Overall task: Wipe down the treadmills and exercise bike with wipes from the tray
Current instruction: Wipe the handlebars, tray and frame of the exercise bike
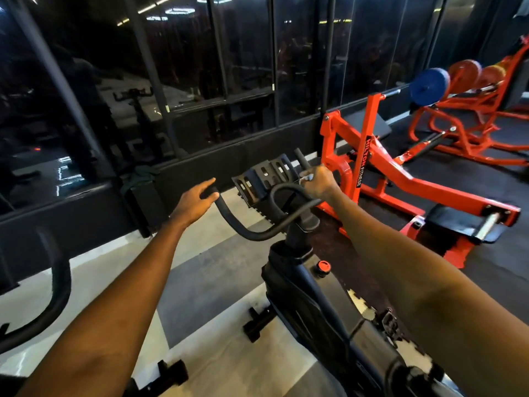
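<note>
The exercise bike (303, 282) fills the lower middle of the view, its frame running from five o'clock up to the handlebar (257, 233) at the centre. At the bar's two o'clock end the right hand (319, 183) is closed on a small white wipe (305, 176), pinching it against the upright grip there. The left hand (194, 200) sits at the bar's ten o'clock end, fingers and thumb loosely curled round the tip of the grip, seemingly to steady the bike. Between the hands, at twelve o'clock of the stem, is the black slotted device holder (263, 176); a red knob (323, 266) sits on the frame just below the stem.

By my reading the work is on the bike's handlebar, right grip in hand — the holder, frame and seat may yet need a pass. No treadmill and no tray are in view, so whether those are done cannot be told.

At three o'clock of the bike stands an orange weight machine (386, 179); a black label (365, 161) on its upright reads "HILTON FITNESS". Beyond it, at two o'clock, a blue weight plate (429, 85) hangs on a bar. A dark glass wall (171, 67) spans twelve o'clock, and a second handlebar (57, 285) curves in at eight o'clock.
</note>
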The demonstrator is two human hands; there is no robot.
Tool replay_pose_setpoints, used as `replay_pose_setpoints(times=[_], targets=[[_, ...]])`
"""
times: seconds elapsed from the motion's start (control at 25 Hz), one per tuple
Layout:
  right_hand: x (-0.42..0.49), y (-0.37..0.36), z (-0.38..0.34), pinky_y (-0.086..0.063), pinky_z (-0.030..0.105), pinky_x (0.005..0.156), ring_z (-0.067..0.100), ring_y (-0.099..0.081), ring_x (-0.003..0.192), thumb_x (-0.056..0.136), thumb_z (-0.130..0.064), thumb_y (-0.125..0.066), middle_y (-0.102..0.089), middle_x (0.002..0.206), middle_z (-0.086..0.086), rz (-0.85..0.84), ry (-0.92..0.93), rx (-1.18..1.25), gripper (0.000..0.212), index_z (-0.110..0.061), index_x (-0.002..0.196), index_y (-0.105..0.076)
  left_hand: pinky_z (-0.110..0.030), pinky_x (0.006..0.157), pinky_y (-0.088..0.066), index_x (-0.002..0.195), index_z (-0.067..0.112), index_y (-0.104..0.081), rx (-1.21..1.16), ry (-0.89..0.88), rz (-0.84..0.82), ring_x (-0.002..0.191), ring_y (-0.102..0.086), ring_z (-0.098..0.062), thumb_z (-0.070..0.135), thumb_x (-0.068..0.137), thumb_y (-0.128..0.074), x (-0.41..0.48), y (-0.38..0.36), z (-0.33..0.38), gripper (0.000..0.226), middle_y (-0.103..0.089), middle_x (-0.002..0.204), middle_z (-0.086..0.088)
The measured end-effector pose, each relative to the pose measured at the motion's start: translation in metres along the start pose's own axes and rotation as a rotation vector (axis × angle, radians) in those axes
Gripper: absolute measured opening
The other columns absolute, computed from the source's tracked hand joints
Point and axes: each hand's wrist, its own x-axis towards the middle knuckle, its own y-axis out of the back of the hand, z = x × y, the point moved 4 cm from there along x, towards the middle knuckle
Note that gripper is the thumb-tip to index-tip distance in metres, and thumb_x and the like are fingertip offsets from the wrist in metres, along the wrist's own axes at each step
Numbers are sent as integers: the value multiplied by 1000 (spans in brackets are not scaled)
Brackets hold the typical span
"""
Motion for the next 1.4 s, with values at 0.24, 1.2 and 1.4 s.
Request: replay_pose_setpoints(times=[0.24, 1.2, 1.4], targets=[[40, -69, 48, -40, 32, 104, 34, -63, 112, 85, 0, -62, -74, 101, 17, -141, -9, -97, 22, 3, 103, -75, -37, 109, -40, 145, 29, -53, 51, 65, -152, 136, -49, -29, 32, 99, -63, 46, -74, -39, 47, -53, 148, -6], [-30, -202, 63, -55, 33, 86, 22, -66, 96, 88, 0, -67, -65, 110, 3, 49, -135, -79, 30, -18, 109, -77, -36, 118, -19, 118, 29, -74, 21, -467, -391, 120, -45, -3, 35, 91, -72, 86, -192, -131, 28, -68, 113, 14], [-46, -211, 58, -43, 12, 83, 8, -62, 92, 92, -7, -68, -60, 108, -6, -32, -32, -67, 26, -22, 112, -77, -39, 118, -20, 118, 34, -74, 44, -498, -347, 120, -49, -8, 42, 91, -71, 90, -202, -139, 29, -68, 111, 16]])
